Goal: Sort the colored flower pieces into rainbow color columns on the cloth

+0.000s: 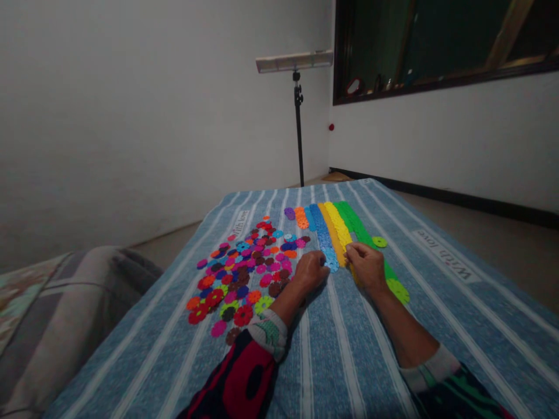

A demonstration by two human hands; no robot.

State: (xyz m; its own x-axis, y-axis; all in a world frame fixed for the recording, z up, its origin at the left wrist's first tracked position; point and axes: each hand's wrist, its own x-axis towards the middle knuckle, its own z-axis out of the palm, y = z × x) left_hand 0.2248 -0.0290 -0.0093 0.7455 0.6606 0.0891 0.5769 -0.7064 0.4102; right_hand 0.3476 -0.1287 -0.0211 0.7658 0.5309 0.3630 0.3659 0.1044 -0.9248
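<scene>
My left hand (pixel 311 270) is closed beside the near end of the row of blue flower-shaped plastic discs (pixel 322 230). Whatever its curled fingers hold is hidden. My right hand (pixel 367 267) is pinched at the near part of the yellow row (pixel 338 224); I cannot make out what lies between finger and thumb. An orange-yellow row (pixel 332 235) runs between the blue and yellow ones. To the right lies a green row (pixel 358 224), partly behind my right hand. A loose pile of mixed-colour discs (pixel 244 267) spreads left of my left hand.
Short purple (pixel 290 213) and orange (pixel 301 217) rows lie at the far side. Light green discs (pixel 398 291) sit right of my right wrist. All rest on a striped blue cloth (pixel 437 326). A lamp stand (pixel 299 128) rises beyond; a draped grey cloth (pixel 100 297) is at left.
</scene>
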